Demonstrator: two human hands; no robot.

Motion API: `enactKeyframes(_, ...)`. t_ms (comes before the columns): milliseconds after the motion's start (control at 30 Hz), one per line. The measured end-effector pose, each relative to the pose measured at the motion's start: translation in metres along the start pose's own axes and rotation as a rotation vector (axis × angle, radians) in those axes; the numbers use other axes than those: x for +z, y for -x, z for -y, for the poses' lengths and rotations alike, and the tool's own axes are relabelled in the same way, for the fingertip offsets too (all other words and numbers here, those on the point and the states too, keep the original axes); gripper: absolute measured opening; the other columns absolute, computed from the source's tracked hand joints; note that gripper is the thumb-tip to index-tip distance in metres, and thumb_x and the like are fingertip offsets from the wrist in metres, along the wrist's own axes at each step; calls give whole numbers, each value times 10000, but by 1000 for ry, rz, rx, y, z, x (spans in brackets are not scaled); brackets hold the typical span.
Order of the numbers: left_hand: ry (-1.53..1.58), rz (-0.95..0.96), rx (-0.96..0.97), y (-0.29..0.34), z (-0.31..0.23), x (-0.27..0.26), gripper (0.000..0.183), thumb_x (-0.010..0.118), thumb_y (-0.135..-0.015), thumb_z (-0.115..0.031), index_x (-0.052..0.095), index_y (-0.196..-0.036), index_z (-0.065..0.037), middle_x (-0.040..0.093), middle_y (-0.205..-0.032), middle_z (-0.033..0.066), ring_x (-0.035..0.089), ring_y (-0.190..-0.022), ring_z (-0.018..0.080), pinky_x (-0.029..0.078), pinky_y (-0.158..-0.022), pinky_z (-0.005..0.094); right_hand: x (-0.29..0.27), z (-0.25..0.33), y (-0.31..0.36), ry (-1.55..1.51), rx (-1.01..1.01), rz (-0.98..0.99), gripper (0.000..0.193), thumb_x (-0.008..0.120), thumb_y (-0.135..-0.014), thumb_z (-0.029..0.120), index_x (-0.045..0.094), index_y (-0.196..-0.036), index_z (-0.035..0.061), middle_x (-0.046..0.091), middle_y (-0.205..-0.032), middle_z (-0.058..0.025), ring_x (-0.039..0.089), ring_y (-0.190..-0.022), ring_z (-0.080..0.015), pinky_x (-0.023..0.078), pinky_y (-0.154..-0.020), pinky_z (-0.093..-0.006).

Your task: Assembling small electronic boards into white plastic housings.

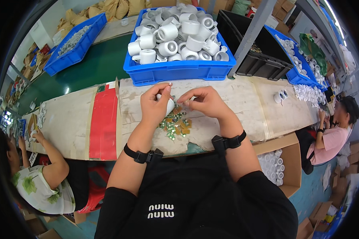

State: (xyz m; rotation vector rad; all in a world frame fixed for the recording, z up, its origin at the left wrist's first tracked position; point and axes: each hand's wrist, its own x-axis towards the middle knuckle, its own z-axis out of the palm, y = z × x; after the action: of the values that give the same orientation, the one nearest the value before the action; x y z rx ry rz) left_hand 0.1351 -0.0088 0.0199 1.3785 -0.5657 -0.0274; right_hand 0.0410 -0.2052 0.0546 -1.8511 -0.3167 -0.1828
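Observation:
My left hand (153, 106) is closed around a white rounded plastic housing (170, 106), most of it covered by the fingers. Close to its right side, my right hand (208, 102) is bent in a pinch, thumb and forefinger together; whatever lies between them is too small to name. Below both hands, a loose pile of small green and yellow circuit boards (173, 126) is spread on the worktable (137, 139). Just beyond the hands stands a blue bin (179, 74), heaped with white cylindrical housings (167, 47) that have vented ends.
A black crate (263, 65) and a metal post (253, 36) stand right of the bin. White parts (280, 96) sit farther right. An open carton (293, 167) of white parts is against the table's near edge. One person works at each side. A red strip (103, 123) crosses the table.

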Motion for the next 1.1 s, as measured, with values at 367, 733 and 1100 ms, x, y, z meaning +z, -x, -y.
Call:
enactKeyframes(367, -323, 139, 203, 5, -20, 3, 94, 758, -880, -27, 785, -967, 0, 716, -796, 69, 664, -725, 137, 501, -648, 297, 4, -2, -1, -86, 192, -246, 136, 828, -905, 127, 795, -941, 0, 715, -785, 15, 587, -697, -35, 466, -621, -229)
enactKeyframes(733, -630, 165, 484, 4, -20, 4, 47, 772, -801, -70, 753, -844, -72, 660, -777, 70, 655, -701, 285, 528, -633, 389, 0, -7, 0, -46, 201, -189, 149, 806, -919, 119, 807, -1013, 4, 724, -787, -9, 583, -704, -63, 489, -652, -257)
enactKeyframes(1100, -650, 210, 545, 2, -19, 3, 39, 772, -801, -73, 741, -824, -72, 674, -779, 63, 662, -712, 278, 534, -638, 395, -4, -3, -1, -46, 363, -165, 118, 773, -963, 115, 793, -988, 2, 699, -729, -12, 574, -594, -67, 460, -531, -240)
